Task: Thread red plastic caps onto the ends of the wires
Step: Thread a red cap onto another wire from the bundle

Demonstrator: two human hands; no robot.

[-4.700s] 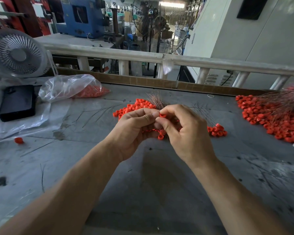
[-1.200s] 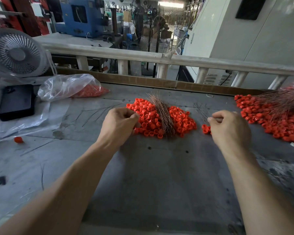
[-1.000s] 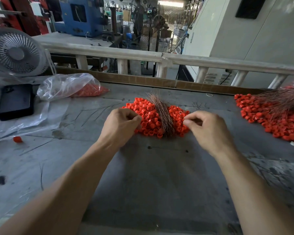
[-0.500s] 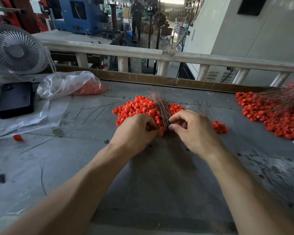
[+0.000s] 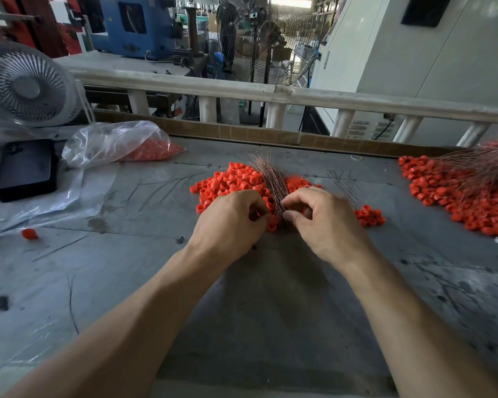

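Observation:
A heap of red plastic caps (image 5: pixel 236 179) lies mid-table, with a bundle of thin copper wires (image 5: pixel 270 176) across it. My left hand (image 5: pixel 230 222) is curled at the heap's near edge, and a red cap shows between its thumb and fingers. My right hand (image 5: pixel 325 222) is right beside it, its thumb and forefinger pinching at the near end of the wire bundle. The fingertips of both hands almost meet. A small cluster of caps (image 5: pixel 368 216) sits just right of my right hand.
A big pile of capped wires (image 5: pixel 457 193) covers the right side. At the left are a plastic bag of caps (image 5: pixel 118 145), a black phone (image 5: pixel 26 168), a white fan (image 5: pixel 26 84) and a stray cap (image 5: pixel 29 234). A cardboard lip (image 5: pixel 242 130) lines the far edge.
My right hand came back from the small cluster on the right to the wire bundle. My left hand slid right along the cap heap, so both hands now meet at the bundle's near end.

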